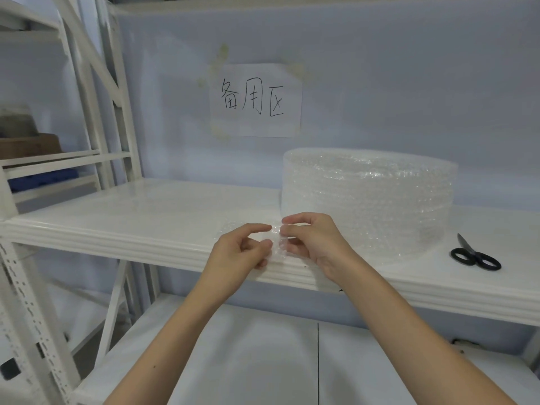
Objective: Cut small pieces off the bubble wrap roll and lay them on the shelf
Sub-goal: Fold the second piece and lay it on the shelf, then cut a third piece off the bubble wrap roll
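Observation:
A large clear bubble wrap roll stands on its end on the white shelf, right of centre. A small piece of bubble wrap is pinched between my two hands at the shelf's front edge, just left of the roll. My left hand grips its left side with thumb and fingers. Its right side is held by my right hand. More clear wrap seems to lie flat on the shelf just behind my left hand. Black-handled scissors lie shut on the shelf, right of the roll.
A paper sign with handwritten characters is taped to the wall behind the shelf. White rack uprights stand at the left, with boxes on a neighbouring rack. A lower white shelf lies under my arms.

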A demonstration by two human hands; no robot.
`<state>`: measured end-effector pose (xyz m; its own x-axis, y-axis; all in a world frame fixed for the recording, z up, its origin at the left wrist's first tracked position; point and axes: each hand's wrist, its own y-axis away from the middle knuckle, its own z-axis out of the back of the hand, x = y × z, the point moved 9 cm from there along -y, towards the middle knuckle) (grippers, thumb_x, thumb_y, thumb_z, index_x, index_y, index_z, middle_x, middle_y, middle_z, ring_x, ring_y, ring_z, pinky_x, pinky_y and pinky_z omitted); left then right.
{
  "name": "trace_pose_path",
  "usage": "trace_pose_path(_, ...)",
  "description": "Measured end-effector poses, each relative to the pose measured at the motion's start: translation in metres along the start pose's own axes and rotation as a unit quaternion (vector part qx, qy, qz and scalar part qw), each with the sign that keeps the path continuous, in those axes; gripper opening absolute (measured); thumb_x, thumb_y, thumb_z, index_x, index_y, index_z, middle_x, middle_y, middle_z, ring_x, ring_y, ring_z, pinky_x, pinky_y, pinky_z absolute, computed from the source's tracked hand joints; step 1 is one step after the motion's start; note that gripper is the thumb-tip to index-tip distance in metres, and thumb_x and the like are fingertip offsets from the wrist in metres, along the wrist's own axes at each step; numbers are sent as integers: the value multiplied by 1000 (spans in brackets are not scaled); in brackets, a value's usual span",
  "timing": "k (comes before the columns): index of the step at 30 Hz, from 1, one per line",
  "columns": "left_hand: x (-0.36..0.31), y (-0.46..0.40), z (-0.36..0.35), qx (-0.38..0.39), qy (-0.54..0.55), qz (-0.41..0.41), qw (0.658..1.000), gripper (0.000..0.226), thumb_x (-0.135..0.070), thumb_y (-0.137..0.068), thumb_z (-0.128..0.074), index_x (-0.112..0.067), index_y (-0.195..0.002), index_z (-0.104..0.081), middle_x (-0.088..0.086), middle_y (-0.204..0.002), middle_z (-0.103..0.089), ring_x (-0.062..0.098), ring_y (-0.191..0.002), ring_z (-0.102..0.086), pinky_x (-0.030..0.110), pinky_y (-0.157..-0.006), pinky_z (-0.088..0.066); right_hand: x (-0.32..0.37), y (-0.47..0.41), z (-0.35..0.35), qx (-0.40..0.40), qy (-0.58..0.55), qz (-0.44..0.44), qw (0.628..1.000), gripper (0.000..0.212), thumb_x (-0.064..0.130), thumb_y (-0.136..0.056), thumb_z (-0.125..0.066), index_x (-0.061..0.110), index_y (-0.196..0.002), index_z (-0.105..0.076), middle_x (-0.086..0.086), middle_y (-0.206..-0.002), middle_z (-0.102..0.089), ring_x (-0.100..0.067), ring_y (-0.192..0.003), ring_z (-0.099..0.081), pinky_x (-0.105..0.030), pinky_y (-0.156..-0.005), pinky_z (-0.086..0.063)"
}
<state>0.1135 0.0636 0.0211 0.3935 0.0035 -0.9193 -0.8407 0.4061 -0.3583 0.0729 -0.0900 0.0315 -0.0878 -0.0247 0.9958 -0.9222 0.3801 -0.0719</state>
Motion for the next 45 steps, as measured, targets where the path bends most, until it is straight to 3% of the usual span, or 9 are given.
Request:
trace_pose_path(11,17,-11,49,-103,1,35,994,14,-16,-93,-56,-19,-105,-64,9,-69,-75,19,-47,-57,31,-56,-54,-14,-58,-24,-52,72,35,995,21,6,-80,-71,2,-99,-63,-23,-93,-67,-24,-60,-65,-32,-60,-58)
trace_pose_path(15,18,-10,58,-120,6,35,992,19,-11,-93,-50,-18,-104,-64,10,-68,-72,19,-47,-54,29,-51,-48,5,-54,-24,-98,301,114,942,40,34,-93,-53,10,-125,-60,-11,-121,-65,-26,-110,-61,-33,-95,-46)
trace_pose_path(17,17,-10,58,-119,5,31,992,21,-10,-93,-49,-19,-104,-64,9,-68,-72,19,-47,-54,30,-51,-47,14,-38,-30,-81,389,150,905,44,35,-98,-41,10,-132,-55,-11,-126,-63,-27,-120,-53,-32,-96,-39)
trace_pose_path(23,6,-8,33,-85,3,23,996,23,-8,-91,-47,-18,-99,-67,5,-68,-72,18,-48,-56,29,-53,-48,26,30,-12,-57,434,219,872,38,40,-90,-42,14,-71,-61,-4,-75,-68,-21,-56,-54,-33,-60,-46)
trace_pose_path(28,-9,-4,-19,-16,5,18,1000,21,-9,-93,-49,-14,-97,-68,7,-82,-72,18,-52,-58,31,-58,-52,50,78,73,-182,459,215,843,46,37,-87,-44,10,-51,-36,-5,-45,-43,-26,-48,-46,-34,-48,-36)
trace_pose_path(32,-27,-1,-67,37,5,-1,999,15,-17,-93,-54,-17,-100,-68,3,-91,-74,16,-51,-57,27,-55,-50,72,101,157,-331,531,195,755,41,33,-89,-44,13,-53,-41,-3,-51,-47,-29,-58,-47,-32,-51,-32)
trace_pose_path(36,-38,2,-110,88,-24,-12,996,20,-33,-90,-62,-21,-105,-66,0,-95,-71,16,-50,-59,29,-56,-51,58,92,234,-367,629,69,682,28,33,-88,-45,10,-91,-62,-14,-102,-55,-34,-97,-48,-35,-66,-36)
trace_pose_path(39,-44,3,-130,110,-53,-6,992,28,-40,-87,-65,-21,-107,-66,-1,-91,-69,16,-45,-54,26,-51,-47,41,84,266,-334,638,-30,693,30,32,-87,-44,8,-100,-58,-14,-106,-53,-35,-101,-47,-35,-68,-36)
trace_pose_path(45,-53,-3,-140,88,-73,-13,993,26,-33,-86,-68,-16,-105,-65,-2,-82,-66,16,-40,-52,22,-42,-43,42,82,279,-295,606,-75,735,19,26,-81,-52,12,-68,-46,-5,-73,-55,-28,-70,-53,-27,-53,-35)
